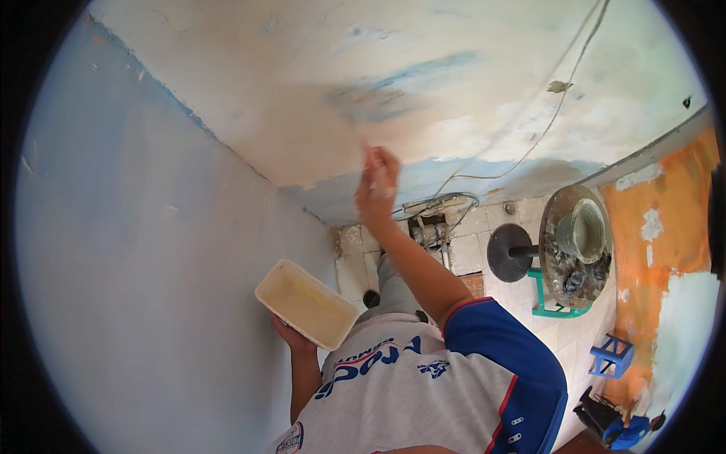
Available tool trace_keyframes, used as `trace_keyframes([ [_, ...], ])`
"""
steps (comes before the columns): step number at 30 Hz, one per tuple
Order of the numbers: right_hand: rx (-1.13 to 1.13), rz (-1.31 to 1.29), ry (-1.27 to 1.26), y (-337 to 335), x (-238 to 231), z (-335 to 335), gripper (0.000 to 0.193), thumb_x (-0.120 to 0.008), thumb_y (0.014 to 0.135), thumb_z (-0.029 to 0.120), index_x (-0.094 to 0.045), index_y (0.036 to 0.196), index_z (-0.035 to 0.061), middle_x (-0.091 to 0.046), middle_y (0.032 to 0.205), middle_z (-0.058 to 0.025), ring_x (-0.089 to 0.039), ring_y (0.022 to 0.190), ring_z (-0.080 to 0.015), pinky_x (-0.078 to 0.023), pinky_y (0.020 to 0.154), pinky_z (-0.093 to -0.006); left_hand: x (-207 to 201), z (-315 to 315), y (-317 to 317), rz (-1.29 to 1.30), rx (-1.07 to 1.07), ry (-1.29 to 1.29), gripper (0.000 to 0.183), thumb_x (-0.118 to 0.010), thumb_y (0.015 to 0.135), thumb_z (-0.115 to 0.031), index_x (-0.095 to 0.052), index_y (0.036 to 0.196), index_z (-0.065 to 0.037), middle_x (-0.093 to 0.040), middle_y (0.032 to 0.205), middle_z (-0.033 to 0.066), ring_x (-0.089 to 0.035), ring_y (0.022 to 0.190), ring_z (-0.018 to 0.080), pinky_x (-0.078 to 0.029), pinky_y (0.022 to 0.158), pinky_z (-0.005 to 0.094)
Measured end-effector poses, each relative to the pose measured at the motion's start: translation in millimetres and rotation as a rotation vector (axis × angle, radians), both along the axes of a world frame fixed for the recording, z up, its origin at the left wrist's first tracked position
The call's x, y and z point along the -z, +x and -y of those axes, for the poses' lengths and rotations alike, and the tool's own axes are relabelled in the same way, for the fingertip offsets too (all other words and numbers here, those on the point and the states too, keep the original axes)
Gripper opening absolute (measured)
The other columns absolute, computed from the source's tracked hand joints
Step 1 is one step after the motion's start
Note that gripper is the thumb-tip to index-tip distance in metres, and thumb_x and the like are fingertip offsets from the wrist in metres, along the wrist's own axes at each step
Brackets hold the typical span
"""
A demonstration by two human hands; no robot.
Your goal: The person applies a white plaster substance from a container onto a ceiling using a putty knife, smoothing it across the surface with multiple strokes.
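Observation:
My left hand [296,337] is closed on the side of a cream rectangular plastic tub [291,291], held tilted by the blue-grey wall [144,250]. A yellowish smear shows inside the tub. My right hand [378,187] is raised in front of the cream-coated wall [302,98]. Its fingers are drawn together, slightly blurred, with whitish stains on them. Whatever they may hold is too small to make out. Above the hand, a blue-grey patch [386,91] shows through the cream coat.
A loose cable [556,113] runs down the wall to pipes [429,233] near the floor. On the right, a round table [558,278] bears a bucket [582,231]. Beside it are a green stool [538,295] and a small blue stool [612,356]. An orange wall [650,227] stands beyond.

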State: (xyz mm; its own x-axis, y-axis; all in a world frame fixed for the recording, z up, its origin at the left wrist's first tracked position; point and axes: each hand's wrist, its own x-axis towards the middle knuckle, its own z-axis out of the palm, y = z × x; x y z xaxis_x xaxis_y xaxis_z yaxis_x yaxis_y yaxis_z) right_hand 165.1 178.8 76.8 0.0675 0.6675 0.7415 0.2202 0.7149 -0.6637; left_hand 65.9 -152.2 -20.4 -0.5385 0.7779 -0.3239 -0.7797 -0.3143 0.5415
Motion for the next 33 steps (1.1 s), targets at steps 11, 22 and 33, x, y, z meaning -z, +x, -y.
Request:
trace_keyframes([
  [11,0.499,0.123,0.245,-62.9,16.0,-95.9,0.035,-0.061,0.093,0.000,-0.071,0.127,0.0031,-0.049,0.137,-0.0198,-0.045,0.129,-0.0381,-0.038,0.107,-0.0469,-1.3,17.9,10.6,0.043,-0.033,-0.227,0.070,-0.036,0.102,-0.064,-0.047,0.151,-0.016,-0.054,0.149,0.0065,-0.054,0.134,0.0299,-0.046,0.110,0.0468],
  [22,0.440,-0.042,0.361,2.2,-13.6,-88.2,0.043,-0.051,0.100,-0.005,-0.055,0.143,-0.0029,-0.039,0.140,-0.0214,-0.047,0.130,-0.0406,-0.051,0.103,-0.0452,-3.3,25.1,18.2,0.014,-0.027,-0.204,0.071,-0.036,0.102,-0.065,-0.046,0.152,-0.016,-0.053,0.150,0.0063,-0.053,0.134,0.0307,-0.046,0.110,0.0473],
  [33,-0.532,-0.191,-0.439,15.1,-7.4,39.0,0.057,-0.054,0.089,-0.009,-0.057,0.143,0.0080,-0.061,0.131,-0.0112,-0.061,0.118,-0.0252,-0.048,0.101,-0.0377,-17.5,-17.3,12.9,0.008,0.012,-0.051,0.076,-0.036,0.102,-0.066,-0.041,0.156,-0.012,-0.049,0.155,0.0091,-0.048,0.140,0.0306,-0.041,0.116,0.0465],
])
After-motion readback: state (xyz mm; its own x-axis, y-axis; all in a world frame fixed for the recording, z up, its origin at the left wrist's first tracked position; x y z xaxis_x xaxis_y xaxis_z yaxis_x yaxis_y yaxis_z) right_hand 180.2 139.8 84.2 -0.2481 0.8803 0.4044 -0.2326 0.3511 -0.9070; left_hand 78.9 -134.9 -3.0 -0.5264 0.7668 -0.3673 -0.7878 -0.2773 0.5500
